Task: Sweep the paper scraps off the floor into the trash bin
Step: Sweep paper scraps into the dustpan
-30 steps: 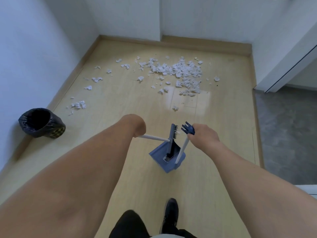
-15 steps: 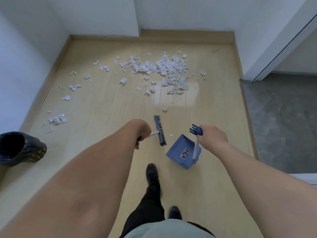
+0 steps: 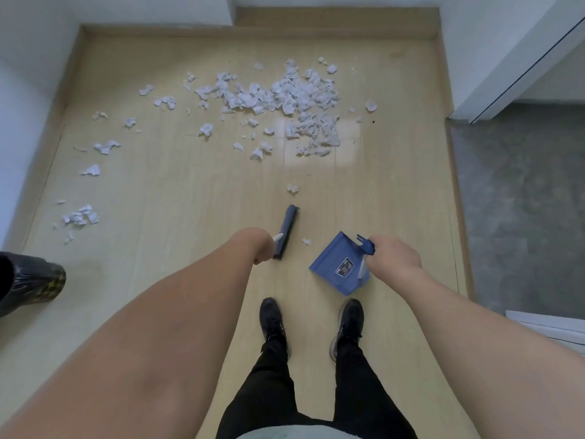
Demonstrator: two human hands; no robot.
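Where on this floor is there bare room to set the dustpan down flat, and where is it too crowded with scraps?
Bare floor lies between the broom head and the scattered scraps on the left, and around the shoes. Crowded: the big paper pile near the far wall. One scrap lies between broom and dustpan.

A pale wood floor (image 3: 177,191) carries scattered white paper scraps (image 3: 285,99) and a black-bagged trash bin (image 3: 30,286) at left.
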